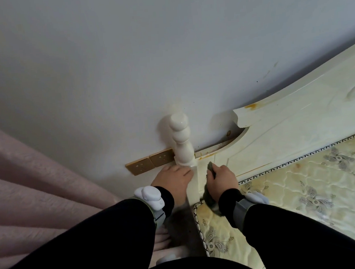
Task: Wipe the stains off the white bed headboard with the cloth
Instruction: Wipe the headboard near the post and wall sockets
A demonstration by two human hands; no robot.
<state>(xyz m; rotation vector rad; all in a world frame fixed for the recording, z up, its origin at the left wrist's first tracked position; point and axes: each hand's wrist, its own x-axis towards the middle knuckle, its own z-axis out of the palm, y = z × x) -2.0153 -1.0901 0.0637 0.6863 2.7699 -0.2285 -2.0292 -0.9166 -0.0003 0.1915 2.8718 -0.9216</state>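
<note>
The white headboard (287,130) runs from the centre to the upper right, with orange-brown stains near its top edge and along the lower rail. Its turned corner post (180,134) stands at centre. My right hand (221,179) grips a dark grey cloth (210,169) and presses it against the headboard just right of the post's base. The cloth's tail hangs below my wrist. My left hand (171,181) rests against the left side of the post's base; its fingertips curl round the post.
A cream patterned mattress (302,188) lies at the right, against the headboard. Two gold wall sockets (151,161) sit left of the post on the grey-white wall. A pink curtain (29,186) hangs at the left. A foot shows on the floor below.
</note>
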